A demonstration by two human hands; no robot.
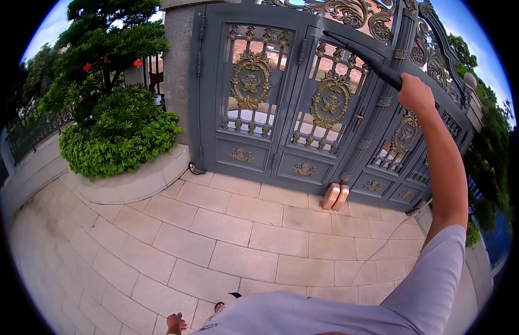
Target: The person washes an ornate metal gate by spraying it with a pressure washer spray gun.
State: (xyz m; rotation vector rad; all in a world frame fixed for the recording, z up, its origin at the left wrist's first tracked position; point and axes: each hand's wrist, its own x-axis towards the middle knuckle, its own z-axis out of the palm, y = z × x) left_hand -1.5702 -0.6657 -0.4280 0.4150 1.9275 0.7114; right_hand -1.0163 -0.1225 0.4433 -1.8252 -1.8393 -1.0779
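Note:
My right hand [417,95] is raised at the upper right, its fingers wrapped around a long black tool [379,68]. The tool is thick near my hand and narrows to a thin far end in front of the gate's upper bars. Its exact kind I cannot make out. Behind it stands a dark grey metal gate [282,111] with gold ornaments; whether the tool touches it is unclear. Low at the bottom edge hangs my left hand [176,322], fingers loosely bent and apart, with nothing visible in it, over the paving.
Pale stone paving [215,229] spreads before the gate. Two copper-coloured blocks [334,196] sit at the gate's foot. On the left, a curved planter [131,181] holds a trimmed shrub [120,134]. A thin hose or cord [382,244] runs over the paving on the right.

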